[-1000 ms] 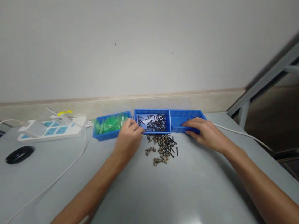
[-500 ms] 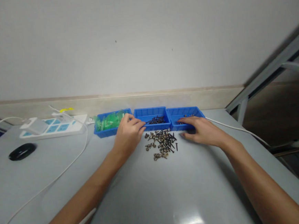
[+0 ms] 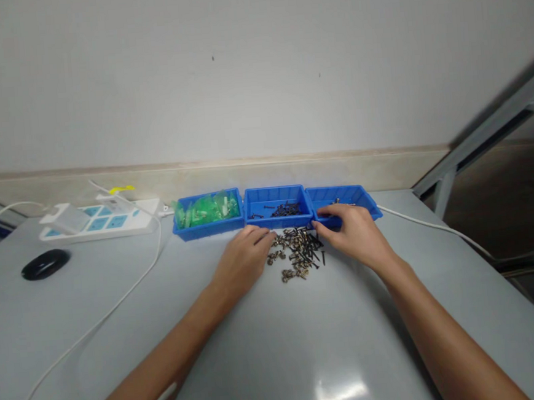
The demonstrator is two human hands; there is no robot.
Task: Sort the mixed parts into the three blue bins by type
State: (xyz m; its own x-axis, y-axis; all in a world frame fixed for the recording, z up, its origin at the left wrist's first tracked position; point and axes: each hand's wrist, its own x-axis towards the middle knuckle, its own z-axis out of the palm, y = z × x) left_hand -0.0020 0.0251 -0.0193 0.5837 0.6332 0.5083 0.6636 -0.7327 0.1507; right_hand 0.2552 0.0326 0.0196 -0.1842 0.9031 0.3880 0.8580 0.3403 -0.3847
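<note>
A heap of dark and brass-coloured screws [image 3: 298, 253] lies on the grey table in front of three blue bins. The left bin [image 3: 208, 227] holds green plastic pieces, the middle bin [image 3: 276, 198] holds a few black screws, and the right bin [image 3: 350, 193] is nearly bare. My left hand [image 3: 243, 261] rests palm down at the left edge of the heap, its fingers stretched towards the screws. My right hand [image 3: 352, 234] lies at the heap's right edge, fingers curled and tips at the screws, just before the right bin.
A white power strip [image 3: 102, 218] with a plugged adapter lies at the back left, and its white cable [image 3: 96, 324] trails across the table. A black oval object [image 3: 45, 264] sits at the far left. Another white cable [image 3: 430, 227] runs off right. A wall stands behind the bins.
Both hands have come off the bins and drawn back to the two sides of the screw heap. The middle bin, tilted a second ago, now sits level.
</note>
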